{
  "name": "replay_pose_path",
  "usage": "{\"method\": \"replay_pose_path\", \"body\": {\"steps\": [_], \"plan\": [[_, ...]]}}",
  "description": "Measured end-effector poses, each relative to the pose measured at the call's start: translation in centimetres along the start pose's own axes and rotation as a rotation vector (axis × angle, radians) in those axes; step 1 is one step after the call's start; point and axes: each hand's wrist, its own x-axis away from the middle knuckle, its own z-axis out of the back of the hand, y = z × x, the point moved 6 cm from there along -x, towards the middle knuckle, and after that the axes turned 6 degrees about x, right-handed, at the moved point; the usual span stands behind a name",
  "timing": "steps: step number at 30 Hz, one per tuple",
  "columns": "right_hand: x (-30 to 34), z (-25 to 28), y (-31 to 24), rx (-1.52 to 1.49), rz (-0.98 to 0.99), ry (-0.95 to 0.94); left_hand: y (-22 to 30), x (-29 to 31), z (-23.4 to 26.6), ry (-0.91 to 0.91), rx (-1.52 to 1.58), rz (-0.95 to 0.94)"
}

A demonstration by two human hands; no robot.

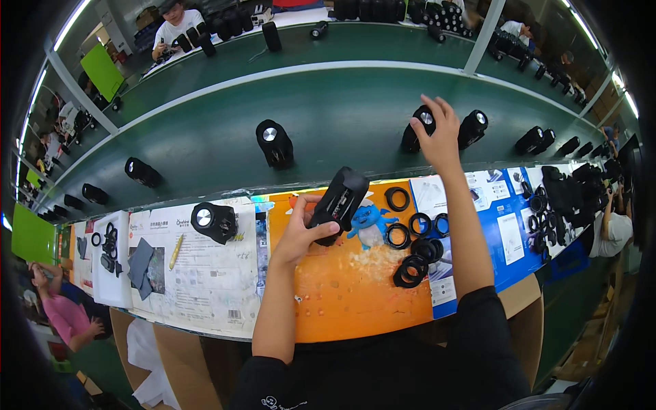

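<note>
1. Two bare hands of mine are working apart; my left hand (301,236) is grasping a black device (342,199), with my thumb lying across its near end.
2. I am holding this device tilted above the orange part of the table (328,301), near the far edge.
3. Beyond that edge, my right hand (444,140) is curving over a silver-topped cylinder (410,141) on the green belt (205,137); I cannot tell whether my fingers are gripping it or only touching.
4. Another cylinder (471,133) is standing just beside my right wrist, and a lone cylinder (275,147) is standing on the belt, well to the left.
5. Several black rings (425,250) are lying along the orange part's right border, some overlapping.
6. Toward the table's left end, a silver-faced unit (220,224) is resting near the far edge; a yellow pen (177,251) and a grey cloth (141,265) are lying between it and a white tray (113,292).
7. Dark parts (570,195) are lying heaped toward the table's right end.
</note>
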Motion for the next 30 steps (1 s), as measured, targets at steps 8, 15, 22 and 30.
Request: {"method": "replay_pose_path", "body": {"steps": [8,15,22,30], "plan": [[0.6,-3.6,4.9,-0.140,-0.169,-0.090,5.7,-9.6,-0.8,0.227,-0.543,-0.309],[1.6,3.7,2.4,-0.272,-0.188,-0.078,9.3,-17.6,-7.1,0.172,-1.384,-0.483],[6.7,8.6,-3.4,-0.760,-0.372,-0.169,6.2,-18.5,-9.0,0.101,-1.298,-0.781],[11.8,8.9,-10.0,-0.952,-0.416,-0.307,6.0,-11.1,-9.5,0.137,-1.129,-0.967]]}}
